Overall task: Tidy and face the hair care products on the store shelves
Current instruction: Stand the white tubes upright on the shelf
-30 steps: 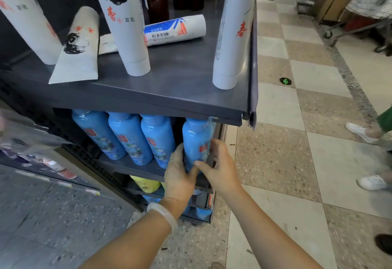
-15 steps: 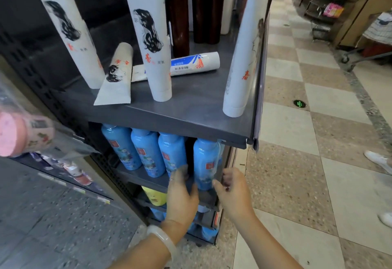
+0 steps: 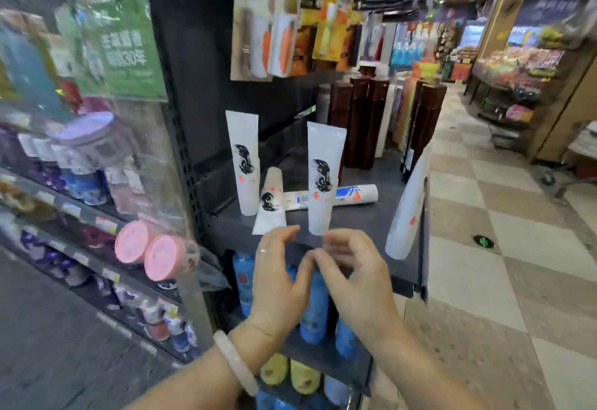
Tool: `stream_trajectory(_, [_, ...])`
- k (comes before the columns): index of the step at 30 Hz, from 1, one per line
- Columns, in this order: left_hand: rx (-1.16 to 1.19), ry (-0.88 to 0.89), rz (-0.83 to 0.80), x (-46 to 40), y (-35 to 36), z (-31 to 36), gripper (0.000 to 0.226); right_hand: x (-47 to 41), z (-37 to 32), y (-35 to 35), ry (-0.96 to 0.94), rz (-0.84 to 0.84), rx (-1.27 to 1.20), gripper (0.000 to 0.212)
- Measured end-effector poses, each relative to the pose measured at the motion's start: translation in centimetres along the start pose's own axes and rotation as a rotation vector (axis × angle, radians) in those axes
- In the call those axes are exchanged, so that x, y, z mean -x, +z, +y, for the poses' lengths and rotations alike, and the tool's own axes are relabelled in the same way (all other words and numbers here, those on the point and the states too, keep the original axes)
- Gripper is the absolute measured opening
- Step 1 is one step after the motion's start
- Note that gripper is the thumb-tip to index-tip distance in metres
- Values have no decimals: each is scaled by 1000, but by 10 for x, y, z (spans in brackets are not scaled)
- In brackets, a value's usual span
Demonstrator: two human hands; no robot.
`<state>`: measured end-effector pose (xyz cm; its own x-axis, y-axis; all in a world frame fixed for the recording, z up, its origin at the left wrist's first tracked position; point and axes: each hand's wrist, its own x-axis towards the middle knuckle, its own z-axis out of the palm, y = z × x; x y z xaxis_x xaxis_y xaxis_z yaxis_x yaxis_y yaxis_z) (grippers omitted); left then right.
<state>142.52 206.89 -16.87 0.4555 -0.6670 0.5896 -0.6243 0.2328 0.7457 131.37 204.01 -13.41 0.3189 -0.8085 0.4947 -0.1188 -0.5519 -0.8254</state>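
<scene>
Since a second earlier: both hands lifted off the blue bottles [image 3: 315,306] on the lower shelf and raised to the front edge of the grey shelf [image 3: 365,219] above; camera tilted up, so that hanging packets [image 3: 284,28] at 12 o'clock came into sight.

From the head view: left hand [image 3: 274,283] and right hand [image 3: 358,280] side by side just below centre, thumbs nearly meeting. Fingers of both loosely bent and spread, gripping nothing, though blurred by motion. A pale bangle [image 3: 235,361] on the left wrist.

On the grey shelf, straight ahead at 12 o'clock from the hands: two white tubes upright on their caps, one at the back left [image 3: 243,164], one nearer [image 3: 324,180]. A third tube [image 3: 270,203] flat between them, its crimped end toward the shelf front, and a fourth [image 3: 339,196] flat crosswise behind. Probably knocked over, hence the reach upward. At 2 o'clock, a further tube [image 3: 408,203] leaning at the shelf's right edge, apparently propped on the edge strip. Tall brown bottles [image 3: 365,122] upright behind.

Blue bottles upright in a row beneath the hands, seemingly faced. Yellow bottles [image 3: 290,374] at 6 o'clock. Pink-lidded jars [image 3: 151,251] on the neighbouring rack at 9 o'clock.

Likely step next: standing the fallen tubes up.
</scene>
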Motion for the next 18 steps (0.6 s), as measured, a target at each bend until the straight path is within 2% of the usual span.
stream_trajectory(3, [25,-33,-104,-32,-3,17,46,-36,-6,7,94,126,-92,27])
stream_trajectory(5, [47,-119,-199,-48,1,19,50,-55,-1,12,162,156,-59,40])
stream_trajectory(7, [42,-130,-243,-59,7,20,47,-67,3,16,234,107,-40,46])
stream_trajectory(10, [30,-172,-247,-67,16,26,48,-74,2,19,318,22,-60,36])
stream_trajectory(14, [51,-235,-221,-66,27,29,22,-77,9,15,379,-30,-20,24])
stream_trajectory(18, [45,-234,-219,-61,41,27,16,-71,12,4,391,2,5,26])
